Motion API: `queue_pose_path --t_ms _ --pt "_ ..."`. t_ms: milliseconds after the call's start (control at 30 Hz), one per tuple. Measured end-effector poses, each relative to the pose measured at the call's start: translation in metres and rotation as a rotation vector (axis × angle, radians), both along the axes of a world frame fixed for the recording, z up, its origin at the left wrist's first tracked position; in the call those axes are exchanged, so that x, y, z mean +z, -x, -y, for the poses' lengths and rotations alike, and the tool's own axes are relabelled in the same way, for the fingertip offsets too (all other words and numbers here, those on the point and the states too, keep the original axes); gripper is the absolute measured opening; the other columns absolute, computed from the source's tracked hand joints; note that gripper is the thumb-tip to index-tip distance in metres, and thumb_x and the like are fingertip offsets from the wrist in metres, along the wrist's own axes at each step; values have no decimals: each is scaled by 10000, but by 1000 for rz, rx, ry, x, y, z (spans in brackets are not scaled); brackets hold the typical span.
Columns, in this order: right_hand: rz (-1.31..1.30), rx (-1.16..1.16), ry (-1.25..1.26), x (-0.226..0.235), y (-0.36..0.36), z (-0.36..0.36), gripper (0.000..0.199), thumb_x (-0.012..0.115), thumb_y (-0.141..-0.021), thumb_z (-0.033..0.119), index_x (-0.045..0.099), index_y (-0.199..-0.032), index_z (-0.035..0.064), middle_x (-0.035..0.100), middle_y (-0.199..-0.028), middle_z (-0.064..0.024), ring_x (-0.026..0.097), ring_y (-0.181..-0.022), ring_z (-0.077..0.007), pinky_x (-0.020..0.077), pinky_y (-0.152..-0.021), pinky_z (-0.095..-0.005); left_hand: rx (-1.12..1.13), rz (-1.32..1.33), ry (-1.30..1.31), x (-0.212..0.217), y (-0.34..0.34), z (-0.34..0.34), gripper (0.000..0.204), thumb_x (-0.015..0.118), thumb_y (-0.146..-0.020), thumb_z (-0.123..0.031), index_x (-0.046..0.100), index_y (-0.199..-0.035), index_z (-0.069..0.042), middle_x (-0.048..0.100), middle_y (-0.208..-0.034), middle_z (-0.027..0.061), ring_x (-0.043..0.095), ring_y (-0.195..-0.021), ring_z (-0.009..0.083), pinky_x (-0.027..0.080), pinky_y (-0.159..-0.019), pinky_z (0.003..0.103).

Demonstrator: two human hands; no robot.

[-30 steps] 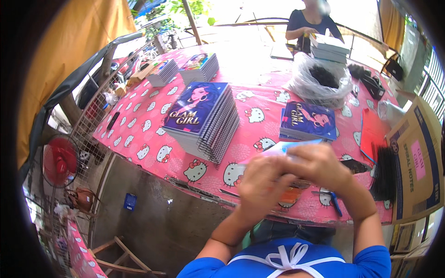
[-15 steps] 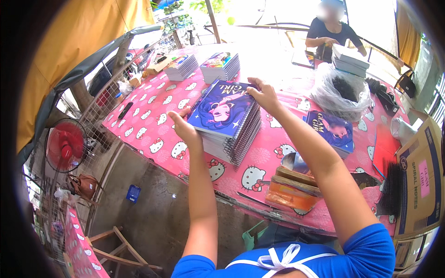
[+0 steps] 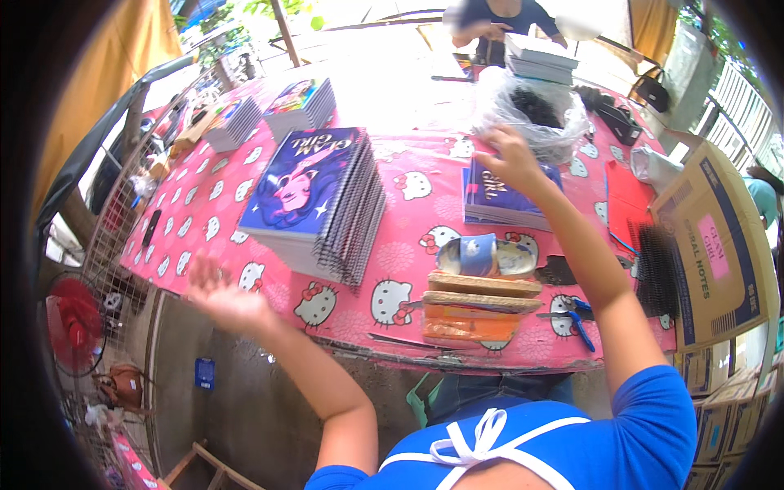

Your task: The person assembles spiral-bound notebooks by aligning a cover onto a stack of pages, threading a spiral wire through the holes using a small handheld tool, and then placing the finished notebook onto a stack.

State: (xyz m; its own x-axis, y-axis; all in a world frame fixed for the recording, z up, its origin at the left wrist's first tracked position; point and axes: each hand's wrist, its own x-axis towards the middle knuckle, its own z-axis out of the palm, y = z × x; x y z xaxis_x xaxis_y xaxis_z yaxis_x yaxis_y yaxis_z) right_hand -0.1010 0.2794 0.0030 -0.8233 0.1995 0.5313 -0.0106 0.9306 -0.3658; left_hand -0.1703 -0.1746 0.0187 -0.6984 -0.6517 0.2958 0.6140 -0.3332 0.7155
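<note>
You stand in an open-air notebook-binding workshop: a table (image 3: pixel 408 245) under a pink cartoon-cat cloth carries stacks of spiral notebooks (image 3: pixel 314 200), black binding coils (image 3: pixel 657 269) and a cardboard carton (image 3: pixel 719 245), with trees and daylight beyond.

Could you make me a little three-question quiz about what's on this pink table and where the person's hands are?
1. True or false: the left hand is resting on the tall stack of spiral notebooks.
2. Which does the right hand reach over? A) the red fan, B) the small pile of blue notebooks, C) the cardboard box.
3. What lies just beyond the right hand, farther from the person?

Key
1. False: it is raised, fingers spread, off the table's near edge and clear of the stack.
2. B.
3. A clear plastic bag with dark things inside.
</note>
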Motion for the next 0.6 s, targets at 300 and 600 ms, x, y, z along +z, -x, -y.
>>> queue_pose_path --t_ms 300,600 --pt "308 -642 391 -81 -136 -94 745 735 -755 402 455 -1233 -96 602 -1049 -301 594 -973 -425 468 -827 -450 -455 -547 18 26 -133 -84 418 410 -983 -282 440 -1263 27 607 -1102 210 583 -1044 311 430 -974 467" --pt "-441 86 903 -8 -211 69 327 638 -823 17 441 -1085 7 574 -948 -155 589 -874 -206 465 -712 -329 -674 -79 658 -1 -145 -187 448 648 -849 -2 472 -1261 14 627 -1099 131 597 -998 175 446 -893 280"
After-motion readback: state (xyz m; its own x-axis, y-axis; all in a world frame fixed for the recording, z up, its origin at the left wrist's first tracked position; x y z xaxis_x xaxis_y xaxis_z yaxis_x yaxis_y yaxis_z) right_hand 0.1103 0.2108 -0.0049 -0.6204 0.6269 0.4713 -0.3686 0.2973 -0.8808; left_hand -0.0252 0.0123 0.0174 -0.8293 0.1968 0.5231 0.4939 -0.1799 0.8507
